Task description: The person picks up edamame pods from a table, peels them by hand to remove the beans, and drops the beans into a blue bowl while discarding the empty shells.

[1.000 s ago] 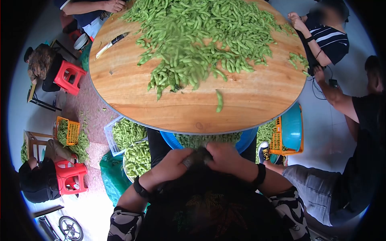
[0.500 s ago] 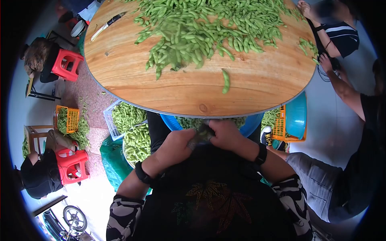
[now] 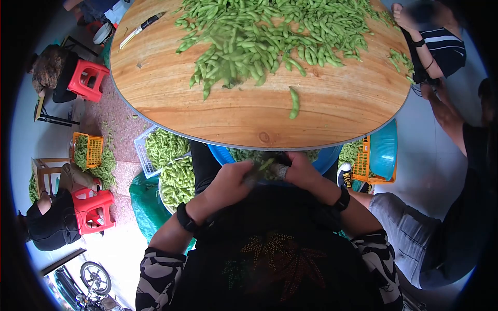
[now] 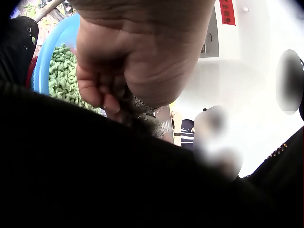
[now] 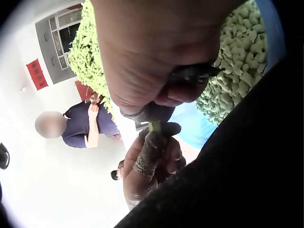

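Both hands meet over a blue basin (image 3: 220,154) at the table's near edge. My left hand (image 3: 231,181) pinches a green edamame pod (image 3: 266,165); a rough grey wrap (image 5: 148,156) covers one of its fingers in the right wrist view. Against the same pod, my right hand (image 3: 308,173) has its dark-tipped thumb and curled fingers. A dark pointed thing (image 5: 194,72) shows within those fingers; what it is I cannot tell. Loose pale green beans (image 5: 242,42) fill the basin. Much of the left hand's grip is hidden behind its palm in the left wrist view.
A heap of edamame pods (image 3: 275,36) covers the far part of the wooden table (image 3: 207,124), with a single pod (image 3: 294,102) nearer. A knife (image 3: 142,29) lies at the left. Pod-filled crates (image 3: 148,158), red stools (image 3: 93,210) and several people surround it.
My hands have shifted slightly right and drawn a little apart, and a green pod now shows between them. The table sits higher in view than a second ago.
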Demonstrator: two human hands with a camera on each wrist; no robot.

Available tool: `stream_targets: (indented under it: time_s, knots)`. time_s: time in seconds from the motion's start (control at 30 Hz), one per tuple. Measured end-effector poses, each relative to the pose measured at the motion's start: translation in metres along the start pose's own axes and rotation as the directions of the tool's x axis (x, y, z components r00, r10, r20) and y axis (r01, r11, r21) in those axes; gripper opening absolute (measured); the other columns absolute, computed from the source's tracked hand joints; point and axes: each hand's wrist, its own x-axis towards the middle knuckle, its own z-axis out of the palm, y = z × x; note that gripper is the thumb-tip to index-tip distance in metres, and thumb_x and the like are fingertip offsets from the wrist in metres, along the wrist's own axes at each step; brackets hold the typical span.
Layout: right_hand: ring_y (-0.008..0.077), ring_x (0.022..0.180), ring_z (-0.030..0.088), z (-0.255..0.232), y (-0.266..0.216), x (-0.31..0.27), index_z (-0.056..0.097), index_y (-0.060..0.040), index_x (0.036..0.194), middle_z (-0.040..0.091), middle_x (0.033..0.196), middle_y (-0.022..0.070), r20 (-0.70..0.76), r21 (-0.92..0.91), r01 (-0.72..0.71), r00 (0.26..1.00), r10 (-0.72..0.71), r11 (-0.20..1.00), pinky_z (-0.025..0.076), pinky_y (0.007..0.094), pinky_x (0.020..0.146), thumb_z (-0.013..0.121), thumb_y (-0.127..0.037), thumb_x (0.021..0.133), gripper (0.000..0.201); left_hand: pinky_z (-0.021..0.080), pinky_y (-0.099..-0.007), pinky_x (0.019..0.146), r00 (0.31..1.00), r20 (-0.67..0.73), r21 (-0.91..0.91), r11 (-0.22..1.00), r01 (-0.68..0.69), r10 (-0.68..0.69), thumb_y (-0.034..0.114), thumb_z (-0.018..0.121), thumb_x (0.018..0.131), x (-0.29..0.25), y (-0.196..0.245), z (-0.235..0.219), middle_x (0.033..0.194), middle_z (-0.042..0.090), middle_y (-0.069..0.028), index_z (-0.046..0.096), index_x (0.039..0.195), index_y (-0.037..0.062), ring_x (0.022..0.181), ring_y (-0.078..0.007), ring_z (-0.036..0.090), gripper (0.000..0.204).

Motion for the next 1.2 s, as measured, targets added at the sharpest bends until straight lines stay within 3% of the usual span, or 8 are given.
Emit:
stream_targets:
  time_s: [0.3,0.37,0.5,0.6,0.67,0.8,1.1,1.2]
  knots:
    - [0.0014,0.06,0.048,0.001,-0.011,-0.012,0.059,-0.005,0.113,0.059,0.081,-0.0035,-0.052,-0.05,-0.111,0.993,0.108,0.993,0.037,0.0178,0.052,0.067,-0.017,0.087,0.03,0.047,-0.0384,0.059,0.996,0.055,0.032,0.997,-0.065,0.063,0.011,0.057,0.084,0.007,-0.011,0.007,0.074,0.06,-0.0186,0.058,0.085,0.0003,0.067,-0.0357,0.06,0.011]
    - [0.0071,0.079,0.054,-0.001,-0.005,-0.013,0.06,-0.0034,0.113,0.062,0.094,0.0009,0.005,-0.02,-0.091,0.996,0.091,0.996,0.042,0.0236,0.07,0.066,-0.015,0.087,0.03,0.044,-0.0296,0.053,0.936,0.262,-0.522,0.781,0.342,-0.235,0.014,0.051,0.092,0.008,-0.009,0.003,0.074,0.062,-0.0078,0.062,0.09,0.0017,0.058,-0.0198,0.057,0.017]
    - [0.0138,0.093,0.061,0.002,-0.01,-0.014,0.06,-0.0001,0.11,0.067,0.103,0.0069,0.049,0.123,-0.165,0.986,0.16,0.979,0.047,0.0295,0.086,0.069,-0.014,0.082,0.033,0.039,-0.0216,0.052,0.885,0.396,-0.774,0.429,0.465,-0.245,0.018,0.045,0.098,0.003,-0.028,0.01,0.077,0.061,0.0003,0.064,0.096,0.0024,0.058,-0.008,0.05,0.026]
    - [0.0197,0.084,0.064,0.0,0.008,-0.01,0.06,-0.0002,0.111,0.067,0.093,0.0088,-0.012,-0.31,0.009,1.0,-0.014,0.951,0.05,0.0336,0.078,0.071,-0.02,0.08,0.038,0.044,-0.0272,0.054,0.886,0.363,-0.673,0.577,0.463,-0.288,0.016,0.05,0.093,0.002,-0.033,0.015,0.075,0.062,-0.0047,0.064,0.094,0.0027,0.059,-0.0147,0.056,0.02]
    - [0.026,0.087,0.064,0.004,0.01,-0.007,0.059,0.0005,0.109,0.067,0.094,0.0137,-0.016,-0.495,-0.042,0.999,0.04,0.868,0.05,0.0364,0.078,0.069,-0.02,0.078,0.038,0.048,-0.0355,0.06,0.986,0.161,-0.084,0.995,0.055,-0.041,0.013,0.054,0.086,0.003,-0.037,0.018,0.074,0.063,-0.0136,0.063,0.09,0.0023,0.065,-0.0273,0.062,0.014]
    - [0.0436,0.091,0.058,0.003,0.022,0.001,0.062,0.0023,0.094,0.062,0.093,0.0257,-0.171,-0.745,0.033,0.956,-0.239,0.666,0.048,0.0469,0.08,0.061,-0.015,0.068,0.031,0.049,-0.0416,0.065,0.994,0.112,0.1,0.995,-0.012,0.001,0.01,0.056,0.08,0.002,-0.025,0.015,0.075,0.06,-0.0219,0.061,0.086,0.0017,0.074,-0.0387,0.062,0.011]
    - [0.0393,0.087,0.06,-0.011,-0.052,-0.026,0.06,-0.0012,0.096,0.061,0.088,0.0194,0.009,-0.816,0.024,1.0,-0.029,0.578,0.049,0.0463,0.075,0.061,-0.015,0.077,0.024,0.048,-0.0423,0.06,0.981,-0.16,0.047,0.992,0.12,-0.111,0.022,0.063,0.087,-0.011,-0.013,0.0,0.072,0.059,-0.0225,0.059,0.08,0.0003,0.071,-0.0411,0.06,0.023]
    - [0.0367,0.078,0.062,0.003,-0.073,-0.033,0.062,-0.0037,0.098,0.062,0.087,0.0168,-0.041,-0.783,0.135,0.963,-0.266,0.607,0.05,0.0416,0.067,0.065,-0.014,0.079,0.021,0.048,-0.0413,0.058,0.972,-0.166,0.184,0.964,0.194,-0.164,0.022,0.064,0.086,-0.014,0.004,-0.005,0.069,0.059,-0.0218,0.06,0.079,0.0011,0.068,-0.0404,0.06,0.022]
